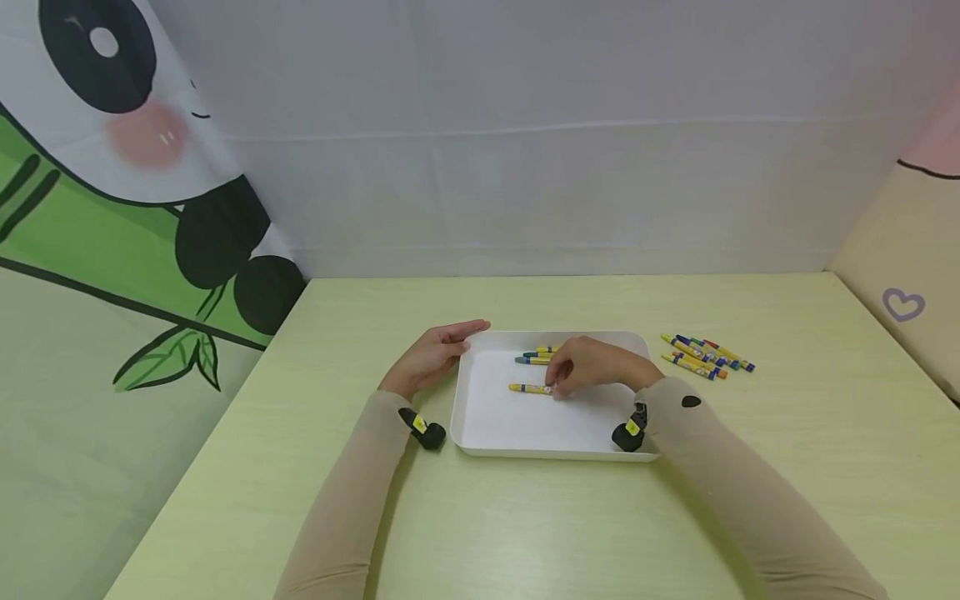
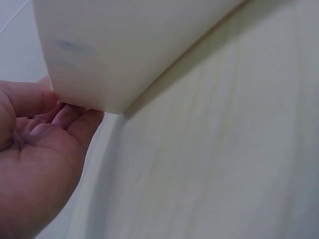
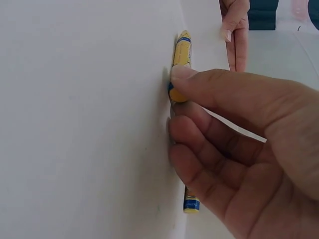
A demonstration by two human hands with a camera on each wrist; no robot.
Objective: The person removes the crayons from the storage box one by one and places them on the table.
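A white tray [image 1: 525,427] lies on the table with several crayons in it. My left hand [image 1: 432,357] holds its far left corner, thumb at the rim and fingers against the outside; in the left wrist view, the hand [image 2: 45,144] is at the corner of the tray wall [image 2: 114,55]. My right hand [image 1: 592,365] reaches over the tray and pinches a yellow crayon [image 1: 528,388] low over its floor. The crayon [image 3: 182,52] points away from the thumb, its rear end by the fingertips. Beyond it lie other crayons [image 1: 531,360], partly hidden by the right hand.
To the right of the tray, a loose pile of crayons [image 1: 701,357] lies on the table [image 1: 525,533], mostly yellow with some coloured tips. A pale cloth backdrop [image 1: 525,192] hangs behind the table, with printed cloth at both sides.
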